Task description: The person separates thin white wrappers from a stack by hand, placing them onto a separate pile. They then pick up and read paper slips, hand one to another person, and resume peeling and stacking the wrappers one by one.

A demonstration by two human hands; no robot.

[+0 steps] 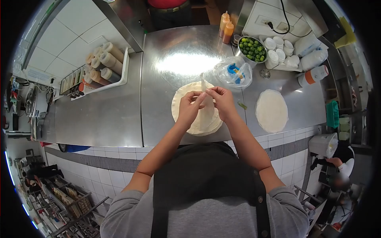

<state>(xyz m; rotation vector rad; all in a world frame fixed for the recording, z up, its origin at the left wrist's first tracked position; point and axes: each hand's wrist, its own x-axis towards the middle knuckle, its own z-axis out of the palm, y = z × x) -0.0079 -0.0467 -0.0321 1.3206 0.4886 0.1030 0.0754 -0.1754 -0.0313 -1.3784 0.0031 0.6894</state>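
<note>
A stack of large, pale flour tortillas [179, 99] lies on the steel counter in front of me. One thin flour tortilla [205, 113] is raised from the stack and seen nearly edge-on. My left hand [189, 106] pinches its upper edge from the left with the thumb and fingers. From the right, my right hand [223, 102] pinches the same tortilla close by, the fingertips of both hands nearly touching. To the right lies another pale round of tortillas [272, 111], apart from both hands.
A clear plastic bag [234, 73] with something blue inside lies just beyond my right hand. Behind it stand a bowl of limes [252, 49], sauce bottles [227, 31] and white cups [279, 47]. A bottle rack [103, 67] sits at left. Another person [170, 16] stands across the counter.
</note>
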